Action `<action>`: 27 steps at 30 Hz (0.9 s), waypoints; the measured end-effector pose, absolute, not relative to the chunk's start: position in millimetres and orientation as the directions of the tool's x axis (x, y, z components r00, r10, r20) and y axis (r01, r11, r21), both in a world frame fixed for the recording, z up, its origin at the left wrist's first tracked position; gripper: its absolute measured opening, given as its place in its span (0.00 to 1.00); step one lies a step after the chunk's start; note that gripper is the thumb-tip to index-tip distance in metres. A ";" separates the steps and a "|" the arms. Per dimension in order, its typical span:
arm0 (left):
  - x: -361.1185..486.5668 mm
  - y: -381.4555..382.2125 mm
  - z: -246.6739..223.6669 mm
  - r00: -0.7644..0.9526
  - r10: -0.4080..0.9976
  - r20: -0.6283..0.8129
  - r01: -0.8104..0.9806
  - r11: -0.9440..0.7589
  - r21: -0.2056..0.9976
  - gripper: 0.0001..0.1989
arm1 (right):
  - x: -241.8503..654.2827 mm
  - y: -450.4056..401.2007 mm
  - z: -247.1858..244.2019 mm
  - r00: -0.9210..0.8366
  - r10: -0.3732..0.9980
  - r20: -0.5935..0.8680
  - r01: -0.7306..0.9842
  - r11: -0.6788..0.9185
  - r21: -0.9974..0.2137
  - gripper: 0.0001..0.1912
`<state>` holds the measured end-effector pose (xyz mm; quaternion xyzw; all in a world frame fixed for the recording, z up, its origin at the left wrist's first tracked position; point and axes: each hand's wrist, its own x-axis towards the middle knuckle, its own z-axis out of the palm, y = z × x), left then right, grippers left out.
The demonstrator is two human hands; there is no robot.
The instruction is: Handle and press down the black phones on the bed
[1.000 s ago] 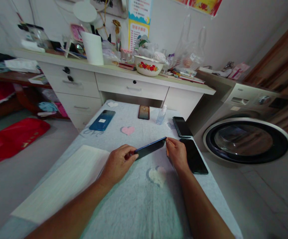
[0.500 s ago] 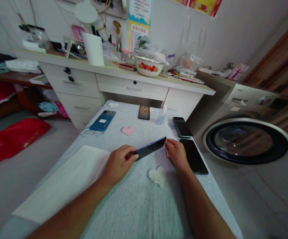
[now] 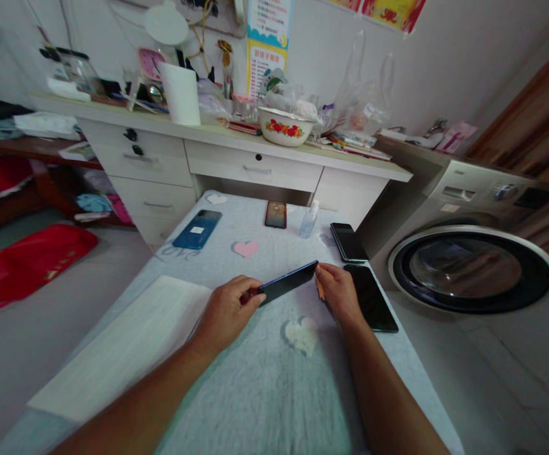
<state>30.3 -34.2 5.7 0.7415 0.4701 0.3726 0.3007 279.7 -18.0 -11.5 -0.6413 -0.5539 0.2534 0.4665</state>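
The left hand [image 3: 227, 313] grips one end of a dark phone [image 3: 287, 284]. The right hand [image 3: 338, 292] pinches its other end

your one camera looks from your head, forward and down, near enough that your forearms [image 3: 151, 404] enter at seven and five o'clock, facing the white desk [image 3: 217, 161] at twelve, beyond the table [image 3: 265, 385].

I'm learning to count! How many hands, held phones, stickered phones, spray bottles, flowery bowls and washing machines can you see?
Hands: 2 (left hand, right hand)
Held phone: 1
Stickered phone: 1
Spray bottle: 1
Flowery bowl: 1
Washing machine: 1
Total: 7
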 end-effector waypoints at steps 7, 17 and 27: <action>30.9 -33.3 5.8 0.281 0.921 0.269 0.489 -0.379 0.786 0.05 | 278.5 -20.6 -5.6 0.199 0.973 0.118 0.608 -0.028 -0.793 0.19; 31.0 -34.9 6.5 0.294 0.910 0.291 0.505 -0.407 0.761 0.05 | 281.1 -18.2 -11.6 0.239 0.959 0.151 0.463 0.024 -0.886 0.21; 30.7 -36.0 7.3 0.296 0.904 0.308 0.512 -0.422 0.748 0.05 | 279.4 -18.9 -13.2 0.248 0.962 0.118 0.324 0.032 -0.945 0.21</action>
